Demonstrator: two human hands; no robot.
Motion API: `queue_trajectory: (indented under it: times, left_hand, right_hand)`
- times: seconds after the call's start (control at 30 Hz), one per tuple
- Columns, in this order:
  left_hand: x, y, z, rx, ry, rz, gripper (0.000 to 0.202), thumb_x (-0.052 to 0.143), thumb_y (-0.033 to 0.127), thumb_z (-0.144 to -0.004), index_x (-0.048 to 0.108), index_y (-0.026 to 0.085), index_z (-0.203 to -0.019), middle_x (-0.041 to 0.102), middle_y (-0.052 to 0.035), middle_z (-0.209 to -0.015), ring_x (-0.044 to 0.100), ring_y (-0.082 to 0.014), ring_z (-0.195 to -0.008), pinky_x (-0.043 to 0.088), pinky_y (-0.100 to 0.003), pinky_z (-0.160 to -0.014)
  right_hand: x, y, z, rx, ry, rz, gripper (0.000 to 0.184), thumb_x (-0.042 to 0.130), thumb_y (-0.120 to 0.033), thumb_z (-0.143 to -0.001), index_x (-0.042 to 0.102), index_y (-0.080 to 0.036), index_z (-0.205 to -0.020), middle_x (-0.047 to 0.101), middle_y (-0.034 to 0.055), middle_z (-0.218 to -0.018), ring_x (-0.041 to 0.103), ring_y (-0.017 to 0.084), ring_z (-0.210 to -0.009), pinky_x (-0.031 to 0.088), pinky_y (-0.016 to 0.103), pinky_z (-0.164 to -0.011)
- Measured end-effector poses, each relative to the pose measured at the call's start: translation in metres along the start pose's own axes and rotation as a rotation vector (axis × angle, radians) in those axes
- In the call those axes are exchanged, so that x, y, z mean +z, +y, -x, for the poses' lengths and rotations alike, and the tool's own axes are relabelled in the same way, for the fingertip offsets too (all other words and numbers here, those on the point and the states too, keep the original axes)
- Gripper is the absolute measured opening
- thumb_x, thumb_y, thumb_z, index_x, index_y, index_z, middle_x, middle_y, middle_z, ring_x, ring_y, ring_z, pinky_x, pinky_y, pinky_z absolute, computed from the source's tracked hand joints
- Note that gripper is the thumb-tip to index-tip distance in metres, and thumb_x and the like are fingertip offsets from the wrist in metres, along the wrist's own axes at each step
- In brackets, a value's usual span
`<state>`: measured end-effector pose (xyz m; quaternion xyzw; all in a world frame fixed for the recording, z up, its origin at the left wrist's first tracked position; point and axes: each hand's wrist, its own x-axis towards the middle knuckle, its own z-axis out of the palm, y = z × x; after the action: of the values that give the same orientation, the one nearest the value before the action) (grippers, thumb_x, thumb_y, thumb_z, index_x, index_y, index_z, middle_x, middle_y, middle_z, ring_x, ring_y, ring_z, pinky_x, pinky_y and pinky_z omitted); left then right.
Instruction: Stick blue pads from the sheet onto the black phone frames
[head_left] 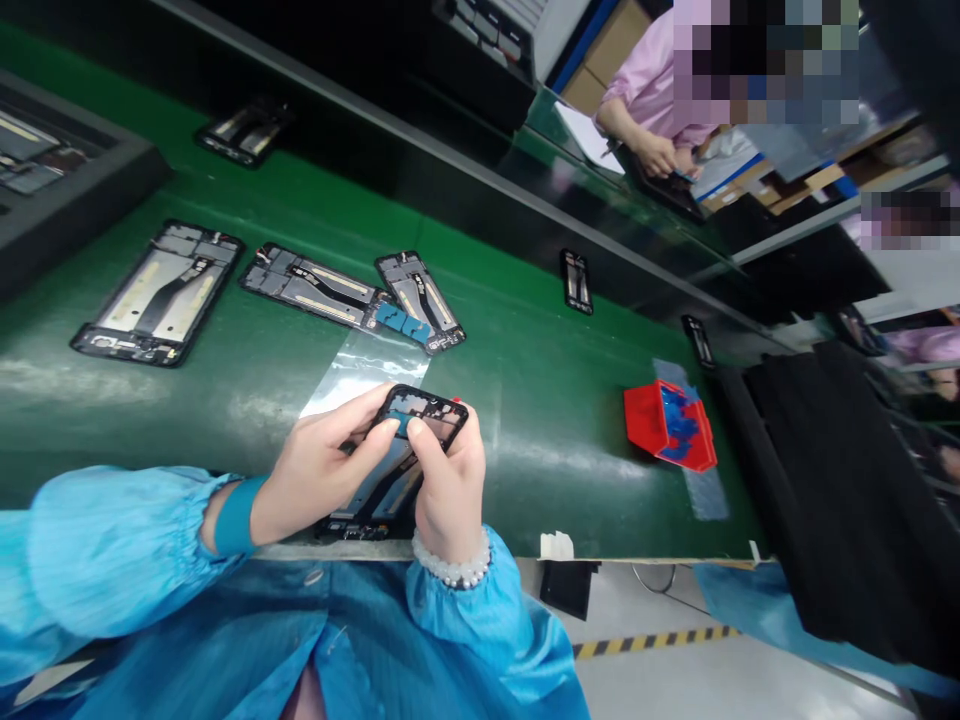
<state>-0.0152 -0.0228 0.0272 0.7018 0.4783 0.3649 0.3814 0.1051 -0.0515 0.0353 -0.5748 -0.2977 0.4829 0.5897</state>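
Head view: my left hand (pixel 319 470) and right hand (pixel 448 490) meet over the near edge of the green belt (pixel 540 400), both closed on one phone frame (pixel 409 450). The frame is dark, open side up, its top end tilted away from me. My left fingers (pixel 375 435) curl around its left edge, with the thumb lying across the upper part — my right fingers wrap the right edge, thumb (pixel 420 430) pressed near the top beside a small blue tab. Neither hand is spread; each grips the frame snugly. The lower end of the frame sits down by my wrists, just above the belt's edge.

Under my hands a strip of clear film (pixel 360 370) lies on the belt. Beyond it three more frames (pixel 161 295) lie flat, two of them overlapping, one with blue tape on it. To my right stands a red bin (pixel 652 415) holding blue bits. A grey tray (pixel 112 165) sits at far left. Across the line a person in a pink sleeve (pixel 645 85) works at another bench.
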Motion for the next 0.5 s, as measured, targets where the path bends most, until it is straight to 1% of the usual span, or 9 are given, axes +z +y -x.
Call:
queue_trajectory:
  times: [0.13,0.27,0.33,0.4,0.47,0.5]
  left_hand:
    - [0.003,-0.001,-0.002,-0.047,-0.012,0.067,0.035,0.051,0.033,-0.087,0.059,0.020,-0.118,0.073,-0.0017,-0.101,0.069,-0.0189,-0.086,0.054,-0.023,-0.076]
    - [0.007,-0.003,-0.008,-0.160,-0.050,0.247,0.035,0.055,0.034,-0.084,0.057,0.018,-0.114,0.073,-0.0042,-0.098,0.070,-0.0188,-0.086,0.056,-0.025,-0.075]
    - [0.007,-0.004,-0.011,-0.186,-0.071,0.298,0.033,0.056,0.034,-0.083,0.058,0.017,-0.112,0.073,-0.0048,-0.097,0.070,-0.0186,-0.087,0.056,-0.025,-0.075]
    - [0.005,-0.004,-0.013,-0.174,-0.095,0.269,0.033,0.054,0.035,-0.084,0.058,0.017,-0.112,0.073,-0.0045,-0.096,0.069,-0.0180,-0.084,0.055,-0.024,-0.073]
    - [0.002,-0.004,-0.013,-0.140,-0.109,0.164,0.035,0.051,0.036,-0.086,0.058,0.018,-0.115,0.073,-0.0035,-0.092,0.069,-0.0176,-0.078,0.055,-0.023,-0.069]
    - [0.001,-0.003,-0.013,-0.116,-0.106,0.100,0.037,0.049,0.037,-0.087,0.057,0.017,-0.118,0.073,-0.0032,-0.091,0.069,-0.0177,-0.077,0.054,-0.023,-0.069]
  right_hand:
    - [-0.003,0.002,-0.002,-0.006,-0.012,0.062,0.021,0.059,-0.028,-0.076,0.047,-0.022,-0.091,0.062,-0.0010,-0.083,0.060,0.013,-0.076,0.051,0.027,-0.072]
    - [-0.010,-0.003,-0.008,0.002,-0.077,0.255,0.036,0.061,-0.024,-0.071,0.043,-0.023,-0.101,0.061,0.0005,-0.091,0.061,0.014,-0.082,0.051,0.029,-0.079]
    - [-0.013,-0.006,-0.011,-0.012,-0.128,0.328,0.039,0.061,-0.022,-0.069,0.041,-0.022,-0.103,0.060,0.0013,-0.093,0.061,0.014,-0.083,0.052,0.029,-0.080]
    - [-0.014,-0.006,-0.013,-0.027,-0.148,0.365,0.039,0.060,-0.022,-0.069,0.041,-0.022,-0.103,0.060,0.0019,-0.093,0.061,0.014,-0.083,0.052,0.030,-0.080]
    - [-0.012,-0.002,-0.014,-0.047,-0.098,0.380,0.038,0.060,-0.024,-0.070,0.042,-0.021,-0.103,0.060,0.0025,-0.094,0.061,0.015,-0.084,0.052,0.030,-0.081]
    - [-0.009,0.001,-0.015,-0.059,-0.057,0.381,0.038,0.061,-0.026,-0.071,0.042,-0.021,-0.103,0.060,0.0028,-0.094,0.061,0.015,-0.085,0.052,0.030,-0.081]
